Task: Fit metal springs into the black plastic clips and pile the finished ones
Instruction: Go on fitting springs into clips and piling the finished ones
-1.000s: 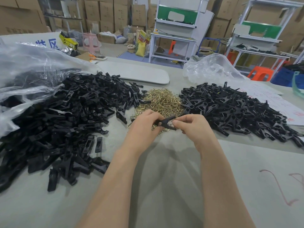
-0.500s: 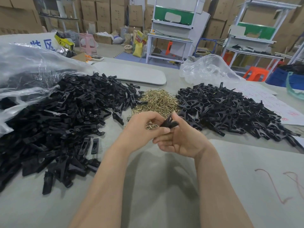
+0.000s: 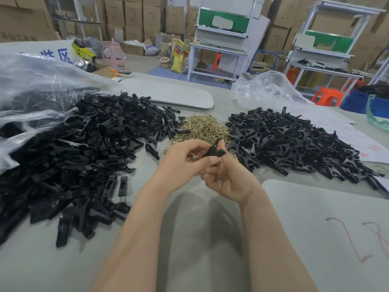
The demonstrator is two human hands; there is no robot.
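Close above the middle of the table, both hands meet on a single black clip. The left hand has its fingers curled, with thumb and fingertips pinching the clip from the left. The right hand is turned palm-up, fingers bent inward, and grips the same clip from below and from the right. The clip sticks up tilted between them, its far end pointing away from the person. Whether a spring already sits in it cannot be told.

Just behind the hands lies the heap of brass-coloured springs, toward the table's far edge. A wide pile of loose black clip parts covers the left side, reaching to the left edge, where it spills out of a clear plastic bag. A second pile of assembled clips spreads across the right side, touching the springs at its left margin. Sheets of paper with red writing lie by the right edge, partly under that pile.
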